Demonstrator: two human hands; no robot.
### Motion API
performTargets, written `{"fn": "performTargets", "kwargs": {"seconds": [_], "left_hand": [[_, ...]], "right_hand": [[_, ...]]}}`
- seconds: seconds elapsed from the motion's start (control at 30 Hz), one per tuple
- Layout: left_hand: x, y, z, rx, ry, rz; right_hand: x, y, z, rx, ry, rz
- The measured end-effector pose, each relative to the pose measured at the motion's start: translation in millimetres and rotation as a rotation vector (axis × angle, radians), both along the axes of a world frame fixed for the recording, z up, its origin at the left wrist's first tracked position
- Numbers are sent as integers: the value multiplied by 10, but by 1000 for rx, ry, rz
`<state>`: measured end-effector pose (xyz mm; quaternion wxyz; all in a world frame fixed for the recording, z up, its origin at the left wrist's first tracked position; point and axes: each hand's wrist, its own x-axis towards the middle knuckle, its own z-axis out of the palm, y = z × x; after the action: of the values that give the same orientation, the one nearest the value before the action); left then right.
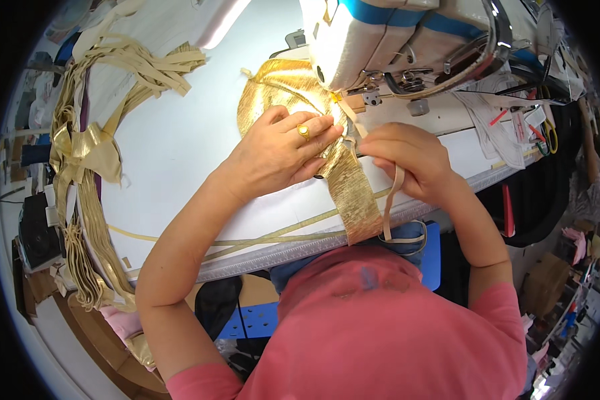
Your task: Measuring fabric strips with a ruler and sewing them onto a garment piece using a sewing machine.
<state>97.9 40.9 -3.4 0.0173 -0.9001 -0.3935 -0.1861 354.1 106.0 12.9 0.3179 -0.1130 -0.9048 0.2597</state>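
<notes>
A shiny gold piece of fabric (280, 80) lies under the head of a white and blue sewing machine (353, 47). Its long tail (358, 200) hangs toward the table's front edge. My left hand (280, 147), a ring on one finger, rests on the gold fabric with its fingers stretched out, just left of the machine's needle area. To the right, my right hand (410, 160) pinches a narrow beige elastic band (395, 193). The band runs up to the machine's foot and loops down past the table edge. The needle itself is hidden.
Bundles of gold and beige strips (87, 147) drape over the table's left side. A ruler tape (280, 257) follows the front edge of the white table (160, 167). White straps (490, 127) and yellow-handled scissors (550, 137) lie at the right.
</notes>
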Motion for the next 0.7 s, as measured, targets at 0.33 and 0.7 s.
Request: {"fn": "performTargets", "kwargs": {"seconds": [0.33, 0.7], "left_hand": [[5, 3, -39, 14, -24, 2], [-15, -4, -58, 16, -42, 1]], "right_hand": [[-79, 99, -156, 283, -62, 0], [-73, 283, -194, 447, -254, -124]]}}
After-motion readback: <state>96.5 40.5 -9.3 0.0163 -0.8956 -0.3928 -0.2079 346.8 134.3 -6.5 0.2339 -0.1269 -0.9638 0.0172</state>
